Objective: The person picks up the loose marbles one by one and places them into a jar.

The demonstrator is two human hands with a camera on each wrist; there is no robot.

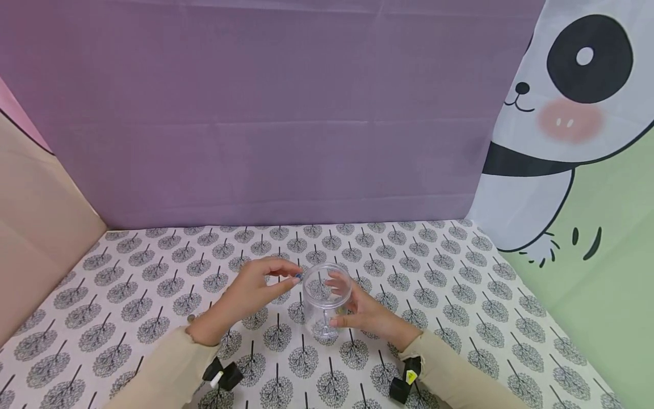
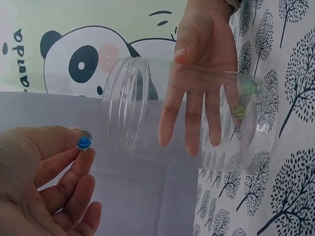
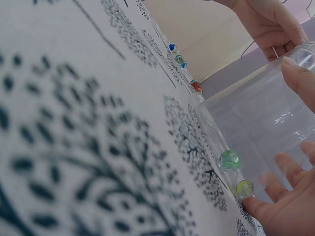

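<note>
My left hand [image 1: 258, 287] pinches a clear marble with a blue core [image 2: 84, 142] between thumb and fingertips. It is just left of the mouth of a clear, wide-mouthed jar [image 1: 315, 315], apart from the rim. The jar stands upright and lidless on the patterned cloth. My right hand [image 1: 375, 313] holds the jar from its right side, with the thumb on the near side and the fingers spread round the far wall. Inside, on the jar's bottom, lie a green marble [image 3: 230, 161] and a yellow-striped marble [image 3: 244, 189].
Beyond the jar in the right wrist view, several loose marbles lie on the cloth, among them a blue marble [image 3: 172, 47] and a red marble [image 3: 196, 86]. The tree-print cloth [image 1: 439, 278] covers the table. A purple backdrop [image 1: 265, 113] rises behind it, with a panda-print curtain [image 1: 577, 204] at right.
</note>
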